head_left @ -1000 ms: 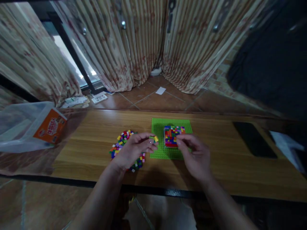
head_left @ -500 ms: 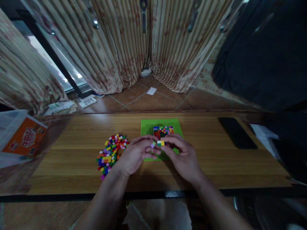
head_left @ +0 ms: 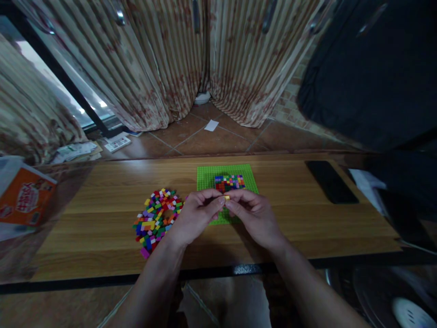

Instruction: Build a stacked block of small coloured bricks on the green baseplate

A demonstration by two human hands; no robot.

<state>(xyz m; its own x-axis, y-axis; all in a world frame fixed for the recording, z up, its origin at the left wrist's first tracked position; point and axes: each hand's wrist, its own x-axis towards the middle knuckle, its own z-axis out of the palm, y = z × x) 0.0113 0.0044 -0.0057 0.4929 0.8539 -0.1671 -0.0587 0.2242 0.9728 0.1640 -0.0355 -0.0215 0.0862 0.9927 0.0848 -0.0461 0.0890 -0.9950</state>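
Note:
My left hand (head_left: pixel 196 216) and my right hand (head_left: pixel 256 217) meet fingertip to fingertip above the green studded baseplate (head_left: pixel 205 174). Pinched between both thumbs and forefingers are small toy bricks; only a yellow brick (head_left: pixel 227 197) shows clearly, and the fingers cover the rest. Just beyond my fingertips, a block of multicoloured bricks (head_left: pixel 229 182) stands on the baseplate. Left of my left hand lies a loose pile of small coloured bricks (head_left: pixel 156 212), partly behind that hand and forearm.
On the wooden table (head_left: pixel 102 209), a black phone (head_left: pixel 331 181) lies at the right, near white paper (head_left: pixel 367 187). A clear plastic box with an orange label (head_left: pixel 25 196) stands off the left end. Curtains (head_left: pixel 153 68) hang beyond the table.
My hands have come together, and the lilac brick in my left fingers and the white and green ones in my right are now covered. The view has shifted slightly.

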